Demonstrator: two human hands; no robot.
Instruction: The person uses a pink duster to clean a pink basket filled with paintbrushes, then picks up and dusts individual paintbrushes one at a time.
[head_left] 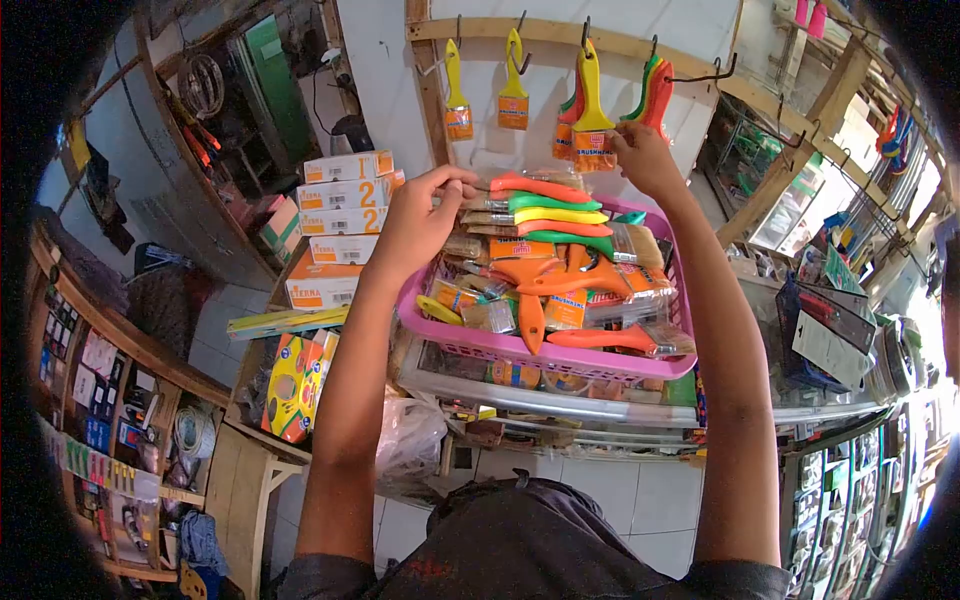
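My right hand [648, 162] is raised to the hanging brushes, its fingers closed at the lower edge of a yellow-handled paintbrush [592, 95] with an orange label. This brush hangs in a bunch from a hook. My left hand [422, 215] has curled fingers at the bristle end of a red-orange paintbrush [540, 188], which lies on top of a stack; the exact contact is partly hidden. Green, yellow and orange paintbrushes lie below it. More wrapped paintbrushes [567, 308] fill the pink basket [480, 334] under my hands.
A wooden rail [560, 32] carries more hanging brushes, including a yellow one [513, 75]. Stacked Eterna boxes [340, 222] stand left of the basket. The basket rests on a glass display counter [560, 405]. At right is a dark wire basket [815, 335] holding packaged goods.
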